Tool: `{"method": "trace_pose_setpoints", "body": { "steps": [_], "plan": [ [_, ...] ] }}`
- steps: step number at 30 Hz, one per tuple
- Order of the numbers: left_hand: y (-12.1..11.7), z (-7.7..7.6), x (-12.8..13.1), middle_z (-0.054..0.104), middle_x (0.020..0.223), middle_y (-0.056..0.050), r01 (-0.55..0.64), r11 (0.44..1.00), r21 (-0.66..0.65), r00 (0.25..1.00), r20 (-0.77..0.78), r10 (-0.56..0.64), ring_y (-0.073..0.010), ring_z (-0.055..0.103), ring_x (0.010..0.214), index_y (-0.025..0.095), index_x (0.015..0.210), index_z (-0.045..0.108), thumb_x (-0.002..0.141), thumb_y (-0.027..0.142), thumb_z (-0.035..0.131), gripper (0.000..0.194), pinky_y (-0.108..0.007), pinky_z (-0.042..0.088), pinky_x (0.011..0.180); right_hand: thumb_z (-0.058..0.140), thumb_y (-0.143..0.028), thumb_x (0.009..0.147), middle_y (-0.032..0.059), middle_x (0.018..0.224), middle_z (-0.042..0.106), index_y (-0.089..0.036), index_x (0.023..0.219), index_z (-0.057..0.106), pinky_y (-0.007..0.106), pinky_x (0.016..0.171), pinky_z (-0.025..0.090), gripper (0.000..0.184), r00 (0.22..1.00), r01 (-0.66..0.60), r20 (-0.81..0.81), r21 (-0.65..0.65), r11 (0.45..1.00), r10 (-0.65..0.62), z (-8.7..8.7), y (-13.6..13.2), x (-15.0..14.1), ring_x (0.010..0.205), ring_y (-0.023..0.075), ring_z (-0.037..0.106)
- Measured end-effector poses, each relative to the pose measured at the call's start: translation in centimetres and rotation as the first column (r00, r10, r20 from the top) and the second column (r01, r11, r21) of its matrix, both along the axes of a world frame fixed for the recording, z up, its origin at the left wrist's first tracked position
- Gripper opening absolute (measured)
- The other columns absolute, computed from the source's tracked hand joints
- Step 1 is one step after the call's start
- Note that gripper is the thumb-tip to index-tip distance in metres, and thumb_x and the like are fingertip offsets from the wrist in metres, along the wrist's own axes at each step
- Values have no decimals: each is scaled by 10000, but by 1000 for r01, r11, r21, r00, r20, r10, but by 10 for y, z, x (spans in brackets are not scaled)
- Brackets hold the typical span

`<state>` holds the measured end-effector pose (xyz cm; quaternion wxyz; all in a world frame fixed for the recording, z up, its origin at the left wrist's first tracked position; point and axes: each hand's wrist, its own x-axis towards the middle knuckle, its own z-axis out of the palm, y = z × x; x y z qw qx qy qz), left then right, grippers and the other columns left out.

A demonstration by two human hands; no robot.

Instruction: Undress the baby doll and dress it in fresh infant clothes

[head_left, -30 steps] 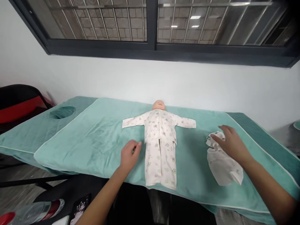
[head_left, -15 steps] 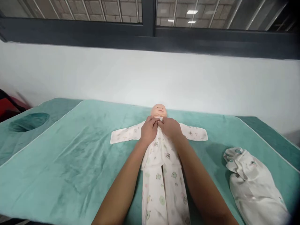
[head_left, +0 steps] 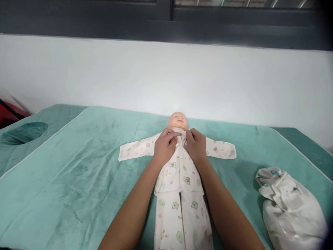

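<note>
A baby doll (head_left: 178,120) lies on its back in the middle of the bed, head toward the wall. It wears a white printed baby top (head_left: 179,170) with the sleeves spread out to both sides. Matching baby pants (head_left: 169,215) cover its legs. My left hand (head_left: 164,146) is at the left of the chest, its fingers closed on the cloth just under the collar and its index finger reaching toward the middle. Across from it, my right hand (head_left: 196,144) pinches the top's front edge. The fingertips partly hide the fastening at the neck.
A green cover (head_left: 85,173) with a round hole (head_left: 24,133) at the left spreads over the bed. Bunched white printed cloth (head_left: 293,211) lies at the right. Behind stand a white wall (head_left: 161,76) and a dark window frame (head_left: 104,26). Something red (head_left: 13,113) shows at far left.
My right hand has moved away from the left one, toward the right, so the collar front shows between them. The view has tilted down.
</note>
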<state>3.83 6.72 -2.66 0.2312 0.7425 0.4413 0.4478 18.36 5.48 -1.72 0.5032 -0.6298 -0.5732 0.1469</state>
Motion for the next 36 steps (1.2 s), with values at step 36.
{"method": "trace_pose_setpoints", "body": {
  "steps": [36],
  "plan": [
    [-21,3,-13,585,1255,-48,206,968,141,977,-76,-197,-194,529,1184,232,841,704,880,65,430,323,-384,441,1044,528,-405,901,-33,637,456,-205,707,504,256,602,350,280,965,-156,-211,31,987,159,-5,-44,6,623,128,411]
  ]
}}
